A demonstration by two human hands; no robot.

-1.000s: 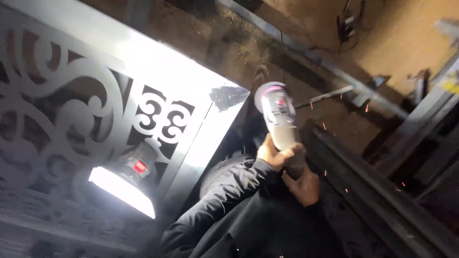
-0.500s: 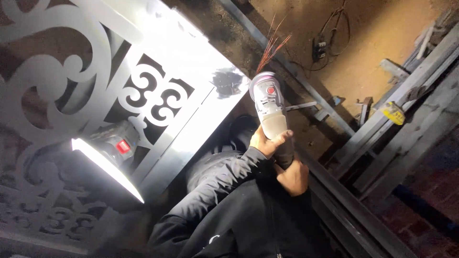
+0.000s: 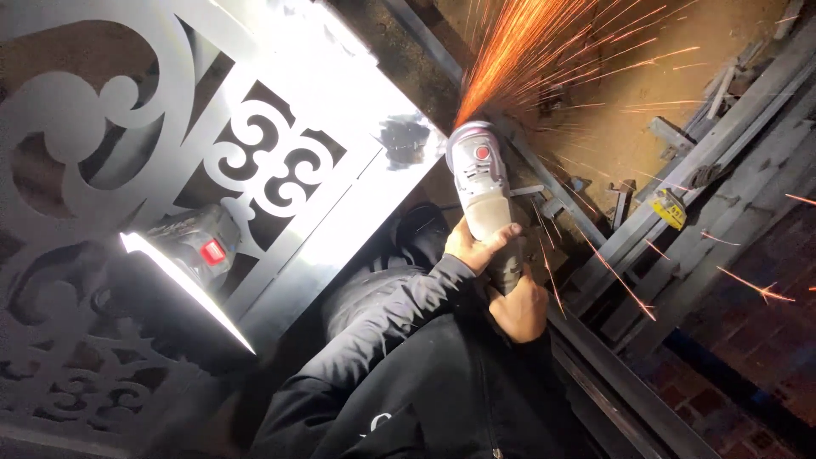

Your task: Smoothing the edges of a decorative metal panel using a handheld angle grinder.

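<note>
Both my hands grip a grey angle grinder [image 3: 478, 178] with a red button. My left hand [image 3: 474, 244], in a black sleeve, wraps the middle of its body. My right hand [image 3: 518, 310] holds the rear end, closer to my black jacket. The grinder's head sits at the corner of a grey metal panel [image 3: 340, 93] with ornamental scroll cutouts. A broad fan of orange sparks [image 3: 544, 51] sprays away from the head. The disc itself is hidden under the head.
A work light [image 3: 183, 272] with a bright strip and red switch rests on the panel at left. Long steel bars [image 3: 722, 127] lie at right, with a yellow tape measure [image 3: 670, 208] beside them. My shoe [image 3: 418, 228] is under the panel's edge. Brick paving [image 3: 731, 399] shows at lower right.
The spray of sparks has grown from a few flecks to a wide fan. The grinder has stayed at the panel's corner in both hands. The view has shifted slightly.
</note>
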